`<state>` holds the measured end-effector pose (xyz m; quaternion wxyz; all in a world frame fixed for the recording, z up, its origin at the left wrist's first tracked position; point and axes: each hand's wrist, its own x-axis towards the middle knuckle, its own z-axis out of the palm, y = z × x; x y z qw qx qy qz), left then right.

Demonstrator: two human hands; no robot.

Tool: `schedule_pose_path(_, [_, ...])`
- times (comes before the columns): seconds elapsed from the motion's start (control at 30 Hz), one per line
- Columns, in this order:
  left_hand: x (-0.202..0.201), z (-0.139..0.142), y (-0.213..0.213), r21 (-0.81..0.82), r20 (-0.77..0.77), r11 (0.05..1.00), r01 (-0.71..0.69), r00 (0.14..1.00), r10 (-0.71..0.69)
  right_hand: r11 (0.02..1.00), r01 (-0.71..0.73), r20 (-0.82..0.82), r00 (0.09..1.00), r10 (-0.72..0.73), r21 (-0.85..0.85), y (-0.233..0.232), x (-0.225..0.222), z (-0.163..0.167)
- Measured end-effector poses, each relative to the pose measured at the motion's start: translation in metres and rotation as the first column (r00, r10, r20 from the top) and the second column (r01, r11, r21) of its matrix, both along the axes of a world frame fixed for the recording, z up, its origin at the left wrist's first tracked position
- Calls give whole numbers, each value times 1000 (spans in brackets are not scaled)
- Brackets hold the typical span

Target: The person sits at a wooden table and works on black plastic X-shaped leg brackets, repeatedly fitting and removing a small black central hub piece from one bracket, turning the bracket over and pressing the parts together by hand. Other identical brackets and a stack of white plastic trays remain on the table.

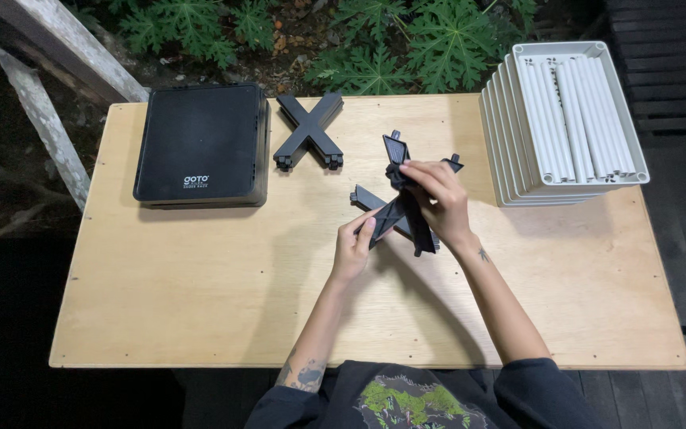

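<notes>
My left hand [352,248] and right hand [437,199] both grasp crossed black struts [403,208] above the surface [200,286]; a black case [200,143], finished cross [309,131] and white trays [565,119] lie beyond.

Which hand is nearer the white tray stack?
Right. The right hand works the black cross pieces just left of the white tray stack; the left hand sits farther left.

I sit at a pale plywood table [200,302] outdoors in the dark, lit from above. Green leafy plants [375,40] grow at twelve o'clock, a weathered wooden rail [49,56] at ten, dark decking [668,71] at two.
</notes>
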<state>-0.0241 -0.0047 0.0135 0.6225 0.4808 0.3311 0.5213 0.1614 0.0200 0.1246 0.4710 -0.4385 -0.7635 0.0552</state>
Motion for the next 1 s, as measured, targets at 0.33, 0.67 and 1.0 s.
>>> schedule_pose_path(0.33, [4,8,-7,9,47,999,-54,997,53,999,38,81,996,-39,23,11,-13,3])
schedule_pose_path(0.67, [9,-3,-2,-98,160,977,-187,967,201,975,35,76,997,-18,-222,-49,-2,-32])
schedule_pose_path(1.0, [12,7,-5,-8,90,993,-122,988,122,992,32,76,997,-23,-125,-24,1,-9])
